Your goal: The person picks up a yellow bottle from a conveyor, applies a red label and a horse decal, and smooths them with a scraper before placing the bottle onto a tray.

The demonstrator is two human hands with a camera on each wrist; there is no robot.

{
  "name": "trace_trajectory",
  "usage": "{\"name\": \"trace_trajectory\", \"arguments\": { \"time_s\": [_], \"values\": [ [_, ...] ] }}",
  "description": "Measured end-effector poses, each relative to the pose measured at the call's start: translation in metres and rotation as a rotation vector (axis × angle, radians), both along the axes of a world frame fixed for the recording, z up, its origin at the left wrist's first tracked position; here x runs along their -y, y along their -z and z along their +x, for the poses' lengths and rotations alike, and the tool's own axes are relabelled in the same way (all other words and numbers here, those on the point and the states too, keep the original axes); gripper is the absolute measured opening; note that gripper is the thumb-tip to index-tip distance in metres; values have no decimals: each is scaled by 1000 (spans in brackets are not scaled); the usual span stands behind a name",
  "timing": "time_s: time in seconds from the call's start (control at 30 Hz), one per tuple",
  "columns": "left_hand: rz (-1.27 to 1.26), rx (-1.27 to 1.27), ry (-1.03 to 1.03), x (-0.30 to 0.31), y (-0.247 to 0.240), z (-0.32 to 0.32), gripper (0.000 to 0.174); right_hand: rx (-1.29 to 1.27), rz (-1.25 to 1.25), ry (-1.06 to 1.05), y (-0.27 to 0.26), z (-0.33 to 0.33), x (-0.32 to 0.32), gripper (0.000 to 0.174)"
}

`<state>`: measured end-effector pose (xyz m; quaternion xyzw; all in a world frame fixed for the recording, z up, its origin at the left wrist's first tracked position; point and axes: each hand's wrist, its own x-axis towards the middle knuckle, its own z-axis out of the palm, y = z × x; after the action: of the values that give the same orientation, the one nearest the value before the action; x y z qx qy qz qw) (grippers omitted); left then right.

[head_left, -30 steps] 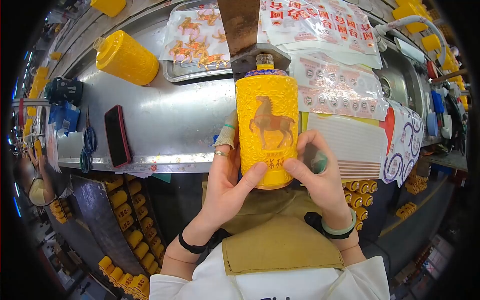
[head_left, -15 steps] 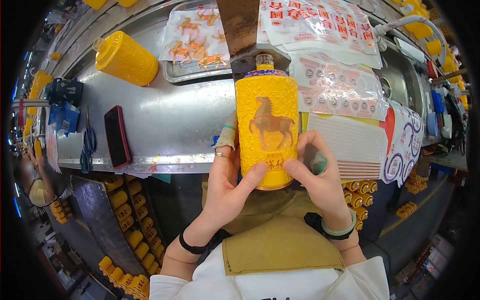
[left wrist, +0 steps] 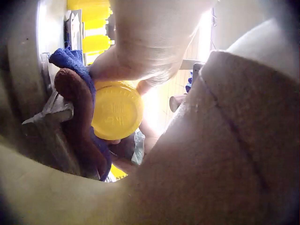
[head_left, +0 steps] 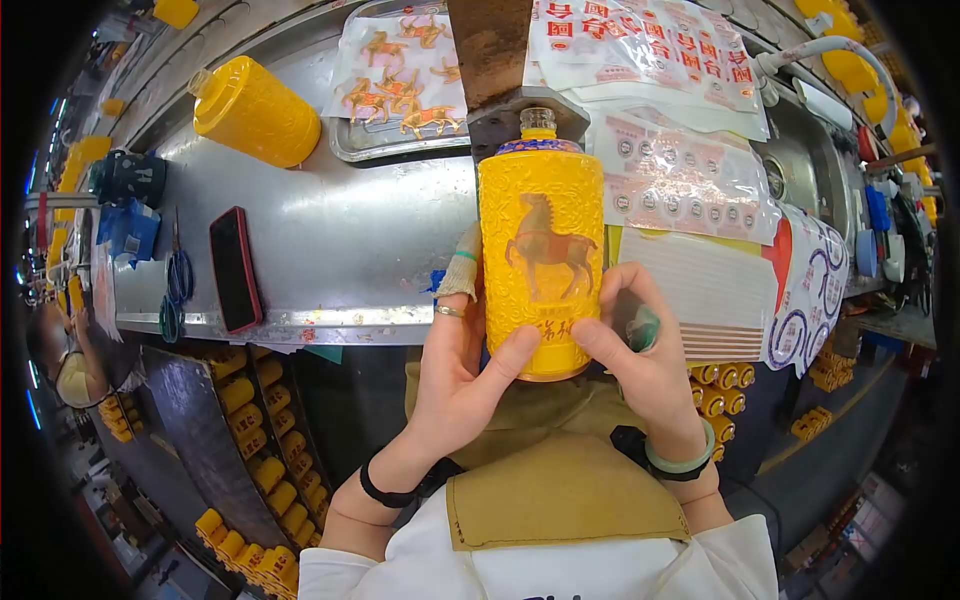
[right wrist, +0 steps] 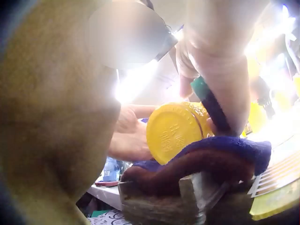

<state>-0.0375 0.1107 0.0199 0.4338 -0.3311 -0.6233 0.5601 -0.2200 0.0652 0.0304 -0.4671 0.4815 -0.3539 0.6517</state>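
A yellow embossed bottle (head_left: 541, 270) with a brown horse picture, brown lettering low down and a clear glass neck lies before me, neck pointing away. My left hand (head_left: 450, 365) grips its lower left side, thumb pressed near the lettering. On the opposite side my right hand (head_left: 650, 355) holds it, thumb on the front and fingers bent round the edge. A finger cover (head_left: 461, 262) and a ring are on the left hand. Both wrist views show the round bottle base (left wrist: 117, 111), with a blue cloth (right wrist: 225, 145) on a support beneath the bottle.
Another yellow bottle (head_left: 257, 112) lies on the metal bench (head_left: 340, 230), with a phone (head_left: 234, 270) and scissors (head_left: 176, 275) nearby. Horse stickers (head_left: 400, 85) lie on a tray behind. Sticker sheets (head_left: 685, 180) cover the right side. Racks of yellow bottles (head_left: 250, 425) stand below.
The head view has shifted a little, so bench and bottle appear slightly farther right. Both hands keep the same hold, thumbs by the lettering.
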Motion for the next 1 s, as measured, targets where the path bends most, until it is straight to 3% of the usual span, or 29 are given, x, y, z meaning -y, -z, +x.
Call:
{"name": "trace_trajectory", "arguments": {
  "time_s": [0.17, 0.3, 0.33, 0.4, 0.43, 0.53, 0.7, 0.77, 0.8, 0.87, 0.93, 1.0],
  "values": [
    [-48, 114, 17, 1, -6, -10, 78, 52, 48, -62, -23, -15, 16, 38],
    [-81, 157, -31, 3, -2, -17, 82, -157, -487, 4, -31, -12, 29, 40],
    [-98, 149, -40, 3, -1, -19, 82, -157, -489, -2, -39, -12, 33, 40],
    [-91, 145, -57, 3, -4, -23, 82, -471, -853, -278, -63, -12, 45, 32],
    [-82, 144, -68, 2, -5, -24, 82, -485, -907, -335, -68, -2, 47, 24],
    [-91, 187, -47, -1, 0, -22, 81, -601, -1088, -412, -66, 10, 52, 31],
    [-151, 218, -102, 3, 1, -23, 77, -665, -1208, -297, -71, 13, 52, 30],
    [-188, 284, -82, 3, 1, -20, 79, -558, -1138, -341, -63, 17, 47, 31],
    [-120, 176, -81, 2, 1, -20, 86, -563, -1136, -333, -62, 14, 48, 31],
    [-53, 66, -74, -1, 3, -18, 94, -682, -1310, -84, -58, 4, 55, 33],
    [-227, 369, -69, -8, 13, -11, 113, -700, -1319, -51, -54, -11, 48, 29],
    [-298, 505, -79, -16, 24, -5, 122, -610, -1393, -264, -45, -20, 30, 29]
  ]
}}
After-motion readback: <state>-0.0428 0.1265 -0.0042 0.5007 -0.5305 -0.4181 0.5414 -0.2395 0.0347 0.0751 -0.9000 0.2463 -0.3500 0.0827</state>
